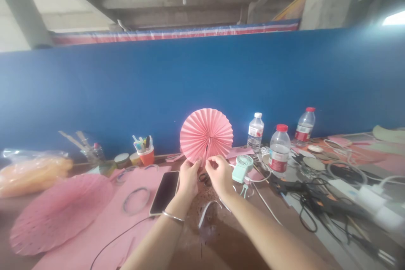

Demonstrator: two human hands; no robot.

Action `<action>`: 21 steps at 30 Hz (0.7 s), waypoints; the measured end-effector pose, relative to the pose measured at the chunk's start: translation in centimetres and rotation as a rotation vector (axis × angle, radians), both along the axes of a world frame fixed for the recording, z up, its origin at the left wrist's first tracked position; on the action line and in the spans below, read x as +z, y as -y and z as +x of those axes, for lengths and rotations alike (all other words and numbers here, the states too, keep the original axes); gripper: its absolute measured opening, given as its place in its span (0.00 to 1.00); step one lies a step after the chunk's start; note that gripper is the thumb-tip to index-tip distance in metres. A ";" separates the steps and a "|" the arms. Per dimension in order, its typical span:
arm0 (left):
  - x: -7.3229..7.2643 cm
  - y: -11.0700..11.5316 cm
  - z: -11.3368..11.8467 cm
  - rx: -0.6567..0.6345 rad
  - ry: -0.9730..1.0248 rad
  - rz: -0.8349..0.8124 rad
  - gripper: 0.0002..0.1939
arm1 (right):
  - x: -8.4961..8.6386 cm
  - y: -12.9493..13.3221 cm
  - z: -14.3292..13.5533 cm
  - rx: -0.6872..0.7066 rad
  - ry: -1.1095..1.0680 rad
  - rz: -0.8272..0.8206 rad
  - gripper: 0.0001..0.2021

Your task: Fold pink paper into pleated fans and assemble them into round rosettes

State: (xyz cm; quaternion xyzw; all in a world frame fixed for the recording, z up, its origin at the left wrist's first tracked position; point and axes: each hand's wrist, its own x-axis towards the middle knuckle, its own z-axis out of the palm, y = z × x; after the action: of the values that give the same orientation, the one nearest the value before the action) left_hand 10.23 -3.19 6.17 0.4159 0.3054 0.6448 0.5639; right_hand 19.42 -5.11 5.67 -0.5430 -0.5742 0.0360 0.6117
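Observation:
A pink pleated paper fan [206, 128], spread into a near-full round, stands upright before me in both hands. My left hand [190, 177] pinches its lower edge on the left of a narrow dark gap. On the other side of that gap, my right hand [219, 174] pinches the lower edge with thumb and fingers. The two hands are close together at the fan's bottom. Below them on the brown table [202, 244] lies a white strip [207, 213]. Scissors [205, 178] show partly behind the hands.
Left are a larger pink pleated round [63, 215], pink paper [104, 236], a phone [165, 193] and an orange cup of pens [147, 156]. Right are a mint handheld fan [242, 168], bottles [279, 152], tangled cables [310, 202] and white plugs [370, 197]. A blue partition [158, 84] stands behind.

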 end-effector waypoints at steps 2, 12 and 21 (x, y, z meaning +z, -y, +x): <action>0.1 0.1 0.1 0.003 -0.010 0.000 0.11 | 0.0 0.0 0.0 -0.001 -0.008 0.000 0.05; 0.4 0.4 0.0 0.013 -0.130 0.110 0.14 | -0.2 -0.3 0.1 -0.010 -0.037 -0.004 0.06; 1.7 0.7 -0.7 0.092 -0.330 0.236 0.20 | 0.4 -0.2 0.3 0.232 -0.340 -0.041 0.10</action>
State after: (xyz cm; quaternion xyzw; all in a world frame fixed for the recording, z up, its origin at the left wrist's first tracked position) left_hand 9.57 -3.91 7.84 0.5646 0.3347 0.6243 0.4236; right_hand 19.71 -4.88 6.07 -0.4717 -0.5206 0.2092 0.6803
